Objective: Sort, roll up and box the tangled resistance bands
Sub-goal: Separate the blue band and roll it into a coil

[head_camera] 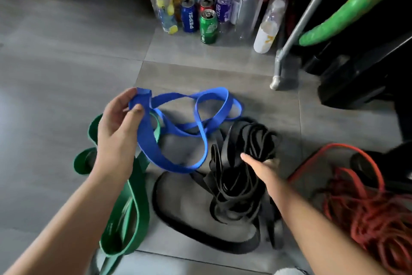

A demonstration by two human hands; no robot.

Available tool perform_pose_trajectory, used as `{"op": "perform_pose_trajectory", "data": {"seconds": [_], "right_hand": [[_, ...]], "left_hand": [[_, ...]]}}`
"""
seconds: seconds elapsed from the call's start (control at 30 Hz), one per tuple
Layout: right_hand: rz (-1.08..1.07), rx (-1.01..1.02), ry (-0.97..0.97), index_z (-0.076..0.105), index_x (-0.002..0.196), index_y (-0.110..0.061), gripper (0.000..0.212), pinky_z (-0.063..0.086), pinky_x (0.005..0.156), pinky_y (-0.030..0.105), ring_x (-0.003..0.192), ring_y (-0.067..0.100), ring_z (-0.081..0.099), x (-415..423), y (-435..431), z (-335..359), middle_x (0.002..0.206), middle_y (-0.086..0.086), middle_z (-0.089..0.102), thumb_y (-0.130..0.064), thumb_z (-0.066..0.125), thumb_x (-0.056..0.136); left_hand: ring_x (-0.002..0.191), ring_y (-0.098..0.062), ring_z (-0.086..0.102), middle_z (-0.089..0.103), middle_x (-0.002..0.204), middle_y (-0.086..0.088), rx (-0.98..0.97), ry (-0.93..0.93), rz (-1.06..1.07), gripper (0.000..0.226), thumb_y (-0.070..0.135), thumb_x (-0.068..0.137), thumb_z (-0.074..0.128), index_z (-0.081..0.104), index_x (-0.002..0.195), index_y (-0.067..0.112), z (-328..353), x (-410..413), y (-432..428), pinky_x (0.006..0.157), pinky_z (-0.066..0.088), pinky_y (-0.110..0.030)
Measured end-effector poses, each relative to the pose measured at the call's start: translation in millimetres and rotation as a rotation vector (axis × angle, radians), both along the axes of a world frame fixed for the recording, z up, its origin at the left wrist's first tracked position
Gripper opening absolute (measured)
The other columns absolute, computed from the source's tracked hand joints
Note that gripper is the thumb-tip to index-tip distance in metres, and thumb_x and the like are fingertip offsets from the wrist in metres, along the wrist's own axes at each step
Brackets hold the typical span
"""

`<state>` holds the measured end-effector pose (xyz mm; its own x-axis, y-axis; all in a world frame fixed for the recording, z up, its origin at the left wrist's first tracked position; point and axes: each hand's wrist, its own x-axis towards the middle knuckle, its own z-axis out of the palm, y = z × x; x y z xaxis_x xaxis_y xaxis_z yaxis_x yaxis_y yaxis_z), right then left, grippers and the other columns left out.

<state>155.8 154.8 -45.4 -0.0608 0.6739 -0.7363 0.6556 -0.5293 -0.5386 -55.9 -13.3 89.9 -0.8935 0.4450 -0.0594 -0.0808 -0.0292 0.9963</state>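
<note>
Grey tiled floor [55,63]; upper centre, clear plastic bottles [163,3] and opened cans [208,26]. Mid-frame, twisted blue band [200,123] pinched by left hand [118,134]; green band [133,208] lower left; black tangle [238,185] touched by right hand [260,167], grip unclear.

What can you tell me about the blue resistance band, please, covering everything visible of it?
The blue band is a flat, wide, continuous strip, matte and rubbery-looking, twisted into several loose loops. The left hand pinches one folded end between thumb and fingers, holding that part above the grey tiled floor; a big loop sags below the hand. Near the hand it crosses in front of the green band. Its far loops reach the black bands; whether they touch is unclear.
</note>
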Motion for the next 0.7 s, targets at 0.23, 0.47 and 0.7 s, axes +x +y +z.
{"op": "perform_pose_trajectory", "data": {"seconds": [0.23,0.47,0.7], "right_hand": [[0.273,0.343,-0.335,-0.001,0.148,0.001,0.114,0.022,0.111,0.048,0.141,0.036,0.016,29,-45,12,0.155,0.021,0.01,-0.066,0.058,0.076],[0.258,-0.142,0.402,0.052,0.128,-0.014,0.057,0.044,0.084,0.019,0.09,0.012,0.062,-20,-87,50,0.11,0.004,0.065,-0.052,0.059,0.085],[0.649,0.1,0.101,0.056,0.092,-0.019,0.009,0.034,0.064,0.016,0.071,0.013,0.047,-70,-94,21,0.076,-0.006,0.051,-0.014,0.056,0.085]], "left_hand": [[0.069,-0.001,0.048,0.055,0.087,0.0,-0.257,0.014,0.04,0.033,0.0,0.093,0.05,0.06,0.119,0.019,-37,32,-38,0.063,0.04,-0.008],[0.06,-0.004,0.046,0.054,0.078,-0.001,-0.41,-0.123,-0.426,0.027,0.003,0.091,0.054,0.059,0.105,0.026,-41,124,-46,0.058,0.039,-0.013],[0.11,-0.026,0.051,0.06,0.112,-0.011,-0.899,0.402,-0.078,0.025,0.022,0.079,0.066,0.061,0.098,0.007,-92,72,-75,0.095,0.036,-0.032]]}}
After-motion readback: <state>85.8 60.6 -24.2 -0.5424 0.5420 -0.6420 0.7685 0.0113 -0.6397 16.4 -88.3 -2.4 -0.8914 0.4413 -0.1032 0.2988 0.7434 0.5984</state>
